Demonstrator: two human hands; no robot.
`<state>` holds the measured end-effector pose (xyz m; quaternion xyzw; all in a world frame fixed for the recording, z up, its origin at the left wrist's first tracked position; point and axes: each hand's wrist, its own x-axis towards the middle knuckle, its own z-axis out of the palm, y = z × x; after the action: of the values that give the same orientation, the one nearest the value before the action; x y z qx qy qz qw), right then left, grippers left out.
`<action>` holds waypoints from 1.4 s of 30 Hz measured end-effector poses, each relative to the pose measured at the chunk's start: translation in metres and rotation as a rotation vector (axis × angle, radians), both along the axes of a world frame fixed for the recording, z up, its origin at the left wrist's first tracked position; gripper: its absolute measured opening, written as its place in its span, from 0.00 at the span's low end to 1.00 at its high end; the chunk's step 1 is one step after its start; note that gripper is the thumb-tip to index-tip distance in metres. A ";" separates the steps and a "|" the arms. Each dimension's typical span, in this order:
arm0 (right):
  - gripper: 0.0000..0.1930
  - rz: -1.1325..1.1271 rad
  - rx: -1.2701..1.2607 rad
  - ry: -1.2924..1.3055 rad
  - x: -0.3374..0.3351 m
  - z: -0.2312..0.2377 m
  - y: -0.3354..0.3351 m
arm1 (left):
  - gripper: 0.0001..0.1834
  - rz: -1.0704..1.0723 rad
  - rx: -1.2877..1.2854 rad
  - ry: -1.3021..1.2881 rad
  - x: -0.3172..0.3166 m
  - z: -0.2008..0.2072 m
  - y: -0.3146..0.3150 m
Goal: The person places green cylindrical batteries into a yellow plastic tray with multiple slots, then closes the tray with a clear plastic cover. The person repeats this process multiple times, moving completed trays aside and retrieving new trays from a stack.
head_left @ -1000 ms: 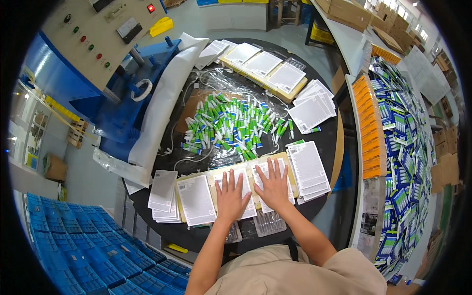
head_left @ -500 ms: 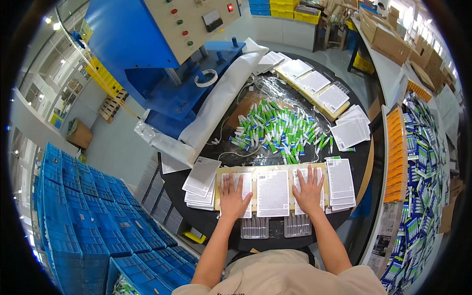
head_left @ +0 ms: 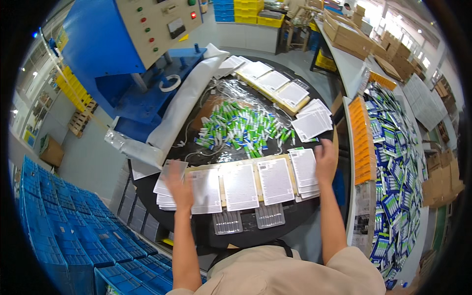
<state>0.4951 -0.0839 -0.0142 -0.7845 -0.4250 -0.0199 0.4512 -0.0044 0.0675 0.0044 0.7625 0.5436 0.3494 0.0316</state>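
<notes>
Three white printed cards lie side by side on a pale yellow fixture (head_left: 223, 200) in front of me: a left card (head_left: 205, 189), a middle card (head_left: 240, 186) and a right card (head_left: 275, 181). Clear plastic blister trays (head_left: 227, 222) stick out below it. My left hand (head_left: 180, 189), smeared by motion, is between the left card and the left card stack (head_left: 166, 201); its grip cannot be made out. Beside the right card stack (head_left: 306, 172), my right hand (head_left: 325, 162) is raised with fingers apart, holding nothing visible.
Small green, white and blue tubes (head_left: 241, 128) are heaped mid-table. Behind them sits another card-covered fixture (head_left: 272, 98). A blue press (head_left: 142, 93) stands at the back left, blue crates (head_left: 64, 216) at the left. Packed blister cards (head_left: 396, 182) fill a bin on the right.
Both hands have come off the outer cards and moved outward, the left to the left stack, the right past the right stack. The whole view has swung to the right.
</notes>
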 end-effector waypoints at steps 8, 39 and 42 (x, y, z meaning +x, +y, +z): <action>0.20 -0.469 0.014 1.226 0.135 -0.165 -0.070 | 0.19 0.522 -0.297 -1.186 -0.104 -0.058 -0.112; 0.37 0.506 -0.673 -0.670 -0.104 0.021 -0.046 | 0.40 0.552 -0.823 -2.477 -0.096 -0.185 -0.206; 0.36 0.626 -0.541 -0.511 -0.146 -0.008 -0.045 | 0.45 0.654 -0.743 -2.233 -0.151 -0.181 -0.135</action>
<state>0.3492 -0.1285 -0.0220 -0.6782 -0.7275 0.0360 0.0968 -0.1553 -0.0679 -0.1771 -0.1849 0.4506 0.6273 0.6077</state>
